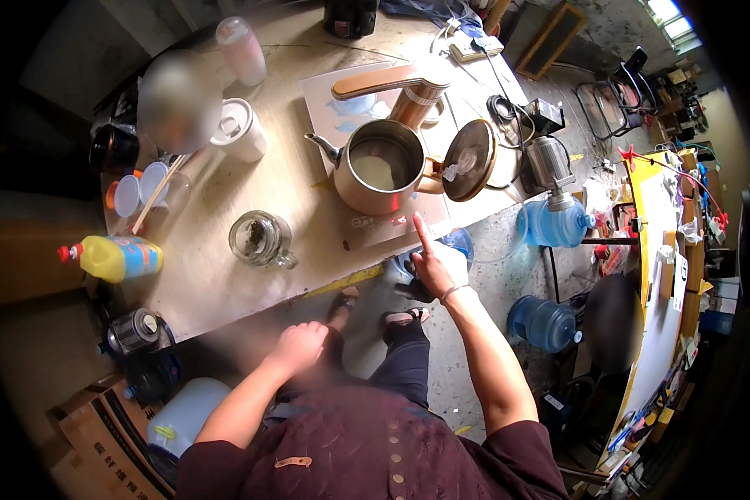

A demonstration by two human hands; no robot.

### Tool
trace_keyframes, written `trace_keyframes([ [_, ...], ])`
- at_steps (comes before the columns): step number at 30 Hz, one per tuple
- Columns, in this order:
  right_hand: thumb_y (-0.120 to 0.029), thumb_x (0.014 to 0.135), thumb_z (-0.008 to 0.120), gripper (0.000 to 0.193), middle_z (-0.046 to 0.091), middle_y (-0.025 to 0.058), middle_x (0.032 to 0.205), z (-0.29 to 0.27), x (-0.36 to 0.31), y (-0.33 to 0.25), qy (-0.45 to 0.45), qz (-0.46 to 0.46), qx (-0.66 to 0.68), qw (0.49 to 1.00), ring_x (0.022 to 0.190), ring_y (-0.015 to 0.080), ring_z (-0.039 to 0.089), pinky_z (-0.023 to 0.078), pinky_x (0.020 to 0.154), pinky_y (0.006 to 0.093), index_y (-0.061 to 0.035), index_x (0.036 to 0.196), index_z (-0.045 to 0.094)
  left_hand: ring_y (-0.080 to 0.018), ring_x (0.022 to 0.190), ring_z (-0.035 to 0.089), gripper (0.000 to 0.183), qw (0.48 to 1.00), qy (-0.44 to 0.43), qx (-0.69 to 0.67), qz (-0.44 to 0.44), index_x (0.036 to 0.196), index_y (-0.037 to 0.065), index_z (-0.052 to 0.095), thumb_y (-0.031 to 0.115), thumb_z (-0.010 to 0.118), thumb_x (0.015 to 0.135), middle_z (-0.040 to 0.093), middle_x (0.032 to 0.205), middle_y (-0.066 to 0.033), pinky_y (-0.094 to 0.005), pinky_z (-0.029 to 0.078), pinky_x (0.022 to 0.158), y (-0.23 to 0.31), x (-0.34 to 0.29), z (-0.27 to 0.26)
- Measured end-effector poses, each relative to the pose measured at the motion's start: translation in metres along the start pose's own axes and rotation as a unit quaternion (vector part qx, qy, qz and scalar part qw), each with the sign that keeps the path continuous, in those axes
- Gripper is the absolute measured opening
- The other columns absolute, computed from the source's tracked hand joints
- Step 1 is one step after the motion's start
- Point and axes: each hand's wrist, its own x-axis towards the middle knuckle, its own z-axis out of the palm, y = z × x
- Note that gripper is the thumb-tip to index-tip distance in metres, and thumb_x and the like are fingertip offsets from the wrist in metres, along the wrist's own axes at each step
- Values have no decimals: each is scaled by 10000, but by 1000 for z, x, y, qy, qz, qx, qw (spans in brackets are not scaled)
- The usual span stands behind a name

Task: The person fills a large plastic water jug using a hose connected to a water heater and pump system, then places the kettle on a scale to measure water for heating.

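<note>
My right hand (443,271) reaches toward the table's front edge, index finger stretched out and other fingers curled, holding nothing. Its fingertip is close to the lit red panel of a flat cooktop (371,232); whether it touches cannot be told. On the cooktop stands a steel kettle (367,190), spout to the left, with what looks like water inside. Its round lid (477,158) is tilted up at the right. Near my lap, my left hand (302,346) is closed in a loose fist. A glass mug (260,239) with something dark inside stands left of the kettle.
Left on the table (200,287) are a yellow bottle (121,258), chopsticks (160,193), cups and a white lidded container (240,132). Behind the kettle is a wood-coloured arm on a metallic cylinder (414,104). Blue water jugs (546,323) stand right; cables (502,108) run there.
</note>
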Motion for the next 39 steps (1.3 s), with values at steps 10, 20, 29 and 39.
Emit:
trace_keyframes([
  [10,-221,832,641,808,627,146,699,0,-22,-15,20,50,65,996,628,339,635,508,592,433,-109,1485,178,-352,954,601,311,1000,-2,-29,6,1020,20,555,159,680,772,598,1010,-168,-440,495,824,-4,-5,6],
  [20,-47,857,475,500,519,110,963,34,-70,-106,-121,80,549,823,865,173,523,463,767,316,-29,1321,288,-181,1002,584,558,820,-4,-572,14,1301,29,447,171,707,828,600,1129,-85,-311,461,909,26,21,-14],
  [29,-181,896,643,459,548,22,868,47,-92,-57,-112,119,558,814,765,100,536,478,686,242,-52,1279,424,-164,1053,521,525,899,50,-411,-143,1273,24,441,80,613,780,555,1118,-60,-322,407,957,-26,-75,-94],
  [39,-52,916,580,289,606,46,978,-22,-73,-8,61,94,518,848,844,101,563,483,747,251,-20,1193,503,-371,1325,365,848,860,416,-74,-287,1443,-2,253,30,717,734,370,1425,-244,-414,290,1108,-114,-119,-134],
])
